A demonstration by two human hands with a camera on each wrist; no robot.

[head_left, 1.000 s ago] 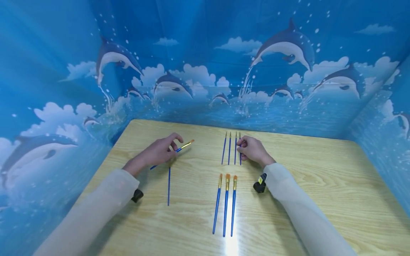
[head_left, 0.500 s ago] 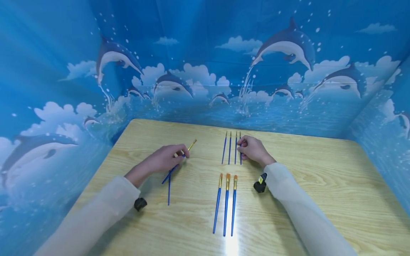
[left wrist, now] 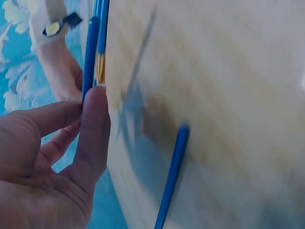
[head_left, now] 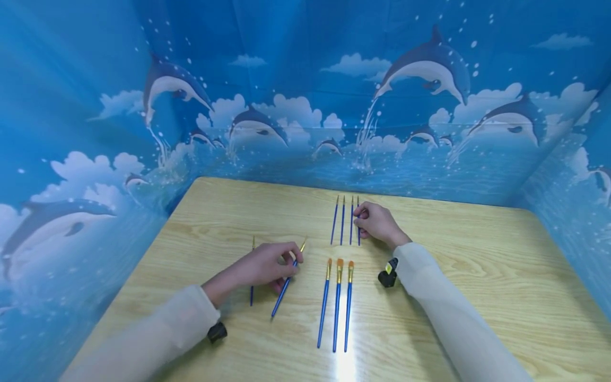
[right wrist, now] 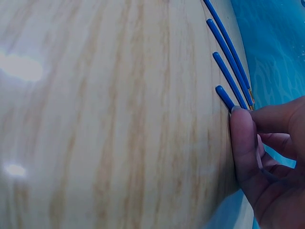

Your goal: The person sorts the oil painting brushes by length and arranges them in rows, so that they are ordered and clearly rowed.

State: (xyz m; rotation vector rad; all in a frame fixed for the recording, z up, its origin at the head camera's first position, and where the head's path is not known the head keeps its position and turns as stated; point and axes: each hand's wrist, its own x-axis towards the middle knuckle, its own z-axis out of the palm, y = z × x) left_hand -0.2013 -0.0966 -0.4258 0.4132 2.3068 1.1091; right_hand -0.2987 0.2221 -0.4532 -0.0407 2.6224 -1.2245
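Note:
My left hand [head_left: 269,264] pinches a blue paintbrush [head_left: 281,297] between thumb and fingers, its handle slanting down toward me. In the left wrist view the held brush [left wrist: 89,57] is raised above the table, its shadow beside it. A thin paintbrush [head_left: 252,297] lies partly hidden beneath the left hand. At the back, my right hand [head_left: 377,223] holds the rightmost thin paintbrush [head_left: 359,237] of a row, thumb and fingers at its handle [right wrist: 224,98]. Its thin neighbours [head_left: 342,225] lie side by side to the left.
Three wider blue paintbrushes [head_left: 336,307] with orange bristles lie in a row, front centre, right of the left hand. The wooden table [head_left: 477,254] ends at a blue dolphin backdrop [head_left: 305,106] behind and at both sides.
My left hand has carried its paintbrush right and toward me, turning it steeper, past the loose thin brush. The right hand stays at the back row.

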